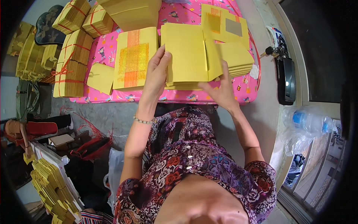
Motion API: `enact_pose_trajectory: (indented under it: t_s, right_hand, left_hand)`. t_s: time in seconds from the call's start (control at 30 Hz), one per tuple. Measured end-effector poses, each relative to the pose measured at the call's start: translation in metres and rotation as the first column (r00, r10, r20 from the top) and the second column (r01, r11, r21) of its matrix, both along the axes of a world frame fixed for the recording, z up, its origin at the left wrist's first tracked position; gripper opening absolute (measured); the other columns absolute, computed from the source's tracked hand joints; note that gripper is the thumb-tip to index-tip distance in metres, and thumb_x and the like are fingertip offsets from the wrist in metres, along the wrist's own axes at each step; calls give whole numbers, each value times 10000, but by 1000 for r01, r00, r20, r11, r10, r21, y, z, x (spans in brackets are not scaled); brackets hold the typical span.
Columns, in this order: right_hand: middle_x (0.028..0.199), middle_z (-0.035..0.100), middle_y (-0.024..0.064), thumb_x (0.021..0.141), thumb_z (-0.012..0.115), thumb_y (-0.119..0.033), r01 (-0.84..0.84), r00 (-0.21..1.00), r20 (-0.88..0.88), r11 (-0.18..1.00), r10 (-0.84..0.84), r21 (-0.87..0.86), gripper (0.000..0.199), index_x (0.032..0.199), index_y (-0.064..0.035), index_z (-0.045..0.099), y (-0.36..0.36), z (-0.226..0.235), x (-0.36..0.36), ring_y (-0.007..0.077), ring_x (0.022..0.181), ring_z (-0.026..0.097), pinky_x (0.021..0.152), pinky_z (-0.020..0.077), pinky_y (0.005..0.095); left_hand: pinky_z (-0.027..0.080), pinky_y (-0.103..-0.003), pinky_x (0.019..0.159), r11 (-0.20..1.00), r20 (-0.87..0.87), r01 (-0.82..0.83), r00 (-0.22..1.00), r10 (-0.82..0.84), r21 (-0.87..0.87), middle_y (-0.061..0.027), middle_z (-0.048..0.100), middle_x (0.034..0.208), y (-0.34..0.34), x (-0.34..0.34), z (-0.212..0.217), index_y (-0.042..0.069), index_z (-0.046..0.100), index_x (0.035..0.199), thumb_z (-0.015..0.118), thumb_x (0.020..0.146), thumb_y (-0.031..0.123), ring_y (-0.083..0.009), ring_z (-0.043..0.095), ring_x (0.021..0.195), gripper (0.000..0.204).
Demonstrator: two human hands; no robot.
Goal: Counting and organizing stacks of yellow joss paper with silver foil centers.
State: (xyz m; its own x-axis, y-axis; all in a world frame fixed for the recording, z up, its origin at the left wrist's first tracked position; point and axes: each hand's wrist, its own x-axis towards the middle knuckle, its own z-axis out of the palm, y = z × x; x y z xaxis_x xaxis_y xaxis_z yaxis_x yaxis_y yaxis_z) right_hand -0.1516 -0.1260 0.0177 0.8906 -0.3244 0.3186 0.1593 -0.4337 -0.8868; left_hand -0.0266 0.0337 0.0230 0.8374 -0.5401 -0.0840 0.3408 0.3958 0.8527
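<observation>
A yellow paper sheet [185, 56] lies on top of a low stack in the middle of the pink table. My left hand [158, 71] grips its left edge, thumb and fingers closed there. On the right side a yellow flap [213, 56] stands partly raised and is blurred. My right hand [223, 91] is beside that flap, thumb and fingers spread apart, with the fingertips close to its edge. Left of my left hand lies a pile of yellow joss paper [120, 67] with an orange band and a gold patch. A loose yellow piece [100, 79] lies further left.
Bundles [71, 84] tied with red string line the table's left side, and a tall yellow stack [130, 13] stands behind. More yellow paper [236, 61] lies at right. The pink tablecloth [149, 98] has a near edge before me. Another person's arm [24, 138] reaches toward yellow stacks [50, 183] at lower left.
</observation>
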Motion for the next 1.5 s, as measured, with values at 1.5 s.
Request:
enact_pose_trajectory:
  t_s: [1.5]
  right_hand:
    - [769, 573, -25, 926, 519, -117, 228, 969, -34, 837, -244, 497, 94, 941, -33, 559, 4, -31, 33, 18, 660, 546, 518, 501, 181]
  left_hand:
    - [447, -388, 945, 993, -244, -112, 965, 98, -41, -99, 533, 1199, 21, -3, -22, 7, 403, 1269, 336, 981, 310, -213, 537, 1110, 423]
